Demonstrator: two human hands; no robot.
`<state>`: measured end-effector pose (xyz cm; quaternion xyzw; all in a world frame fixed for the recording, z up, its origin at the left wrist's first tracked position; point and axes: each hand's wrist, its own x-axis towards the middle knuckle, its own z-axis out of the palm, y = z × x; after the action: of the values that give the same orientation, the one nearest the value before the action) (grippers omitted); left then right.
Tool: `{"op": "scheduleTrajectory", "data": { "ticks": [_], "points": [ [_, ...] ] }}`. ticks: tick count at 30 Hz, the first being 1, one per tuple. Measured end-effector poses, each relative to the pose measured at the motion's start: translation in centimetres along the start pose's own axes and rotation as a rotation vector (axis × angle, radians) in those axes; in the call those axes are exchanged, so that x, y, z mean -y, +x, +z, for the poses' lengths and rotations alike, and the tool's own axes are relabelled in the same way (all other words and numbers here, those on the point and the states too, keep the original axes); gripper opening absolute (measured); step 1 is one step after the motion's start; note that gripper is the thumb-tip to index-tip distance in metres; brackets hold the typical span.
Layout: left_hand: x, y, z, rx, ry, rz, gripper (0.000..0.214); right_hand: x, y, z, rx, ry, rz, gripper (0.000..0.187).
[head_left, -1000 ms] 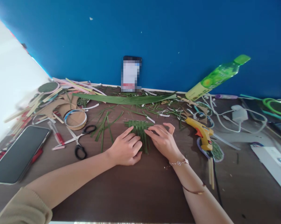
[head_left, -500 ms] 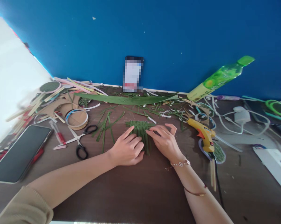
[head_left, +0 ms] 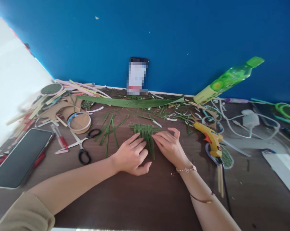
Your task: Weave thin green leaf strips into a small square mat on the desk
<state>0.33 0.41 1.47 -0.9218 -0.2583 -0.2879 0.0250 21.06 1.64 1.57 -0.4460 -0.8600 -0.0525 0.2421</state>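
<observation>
A small mat of woven green leaf strips (head_left: 145,130) lies on the dark tabletop, its loose strip ends fanning toward me. My left hand (head_left: 131,155) rests at the mat's left side, fingertips on the strips and thumb held apart; it is open. At the right edge, my right hand (head_left: 170,144) has its fingertips pinched together on a leaf strip, with one finger raised. Loose leaf strips (head_left: 108,131) are scattered left of the mat. Behind it stretches a long, wide green leaf (head_left: 132,102).
Black-handled scissors (head_left: 83,146) and a tape roll (head_left: 79,122) lie to the left, beside a phone (head_left: 21,157). Another phone (head_left: 137,76) leans on the blue wall. A yellow glue gun (head_left: 212,139), a tilted green bottle (head_left: 226,80) and a white charger (head_left: 250,118) are to the right.
My left hand has drawn back slightly from the mat, its thumb spreading away from the fingers. My right fingertips have come closer together at the mat's right edge.
</observation>
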Motion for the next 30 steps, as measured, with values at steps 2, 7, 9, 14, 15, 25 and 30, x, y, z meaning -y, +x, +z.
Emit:
{"op": "scheduleTrajectory", "data": {
  "ticks": [2, 7, 9, 14, 15, 25, 30],
  "points": [
    [0.03, 0.08, -0.18, 0.002, -0.033, 0.007, 0.031, 0.05, 0.06, -0.04, -0.01, -0.002, 0.002, 0.018],
    [0.07, 0.3, -0.56, -0.019, -0.052, -0.107, 0.035, 0.07, 0.04, 0.01, -0.005, -0.001, 0.006, 0.018],
    [0.05, 0.28, -0.45, 0.003, -0.016, -0.134, 0.038, 0.09, 0.04, 0.02, 0.001, 0.0, 0.007, 0.018],
    [-0.06, 0.12, -0.07, 0.033, 0.039, -0.117, 0.038, 0.3, 0.18, -0.03, -0.026, 0.017, 0.023, 0.017],
    [-0.07, 0.11, -0.04, 0.037, 0.045, -0.115, 0.038, 0.35, 0.23, -0.04, -0.038, 0.017, 0.031, 0.016],
    [-0.06, 0.02, 0.07, 0.052, 0.085, -0.099, 0.036, 0.44, 0.33, 0.27, -0.109, 0.029, 0.117, 0.014],
    [-0.07, -0.06, 0.08, 0.055, 0.082, -0.111, 0.037, 0.48, 0.43, 0.31, -0.122, 0.067, 0.161, 0.017]
  ]
}}
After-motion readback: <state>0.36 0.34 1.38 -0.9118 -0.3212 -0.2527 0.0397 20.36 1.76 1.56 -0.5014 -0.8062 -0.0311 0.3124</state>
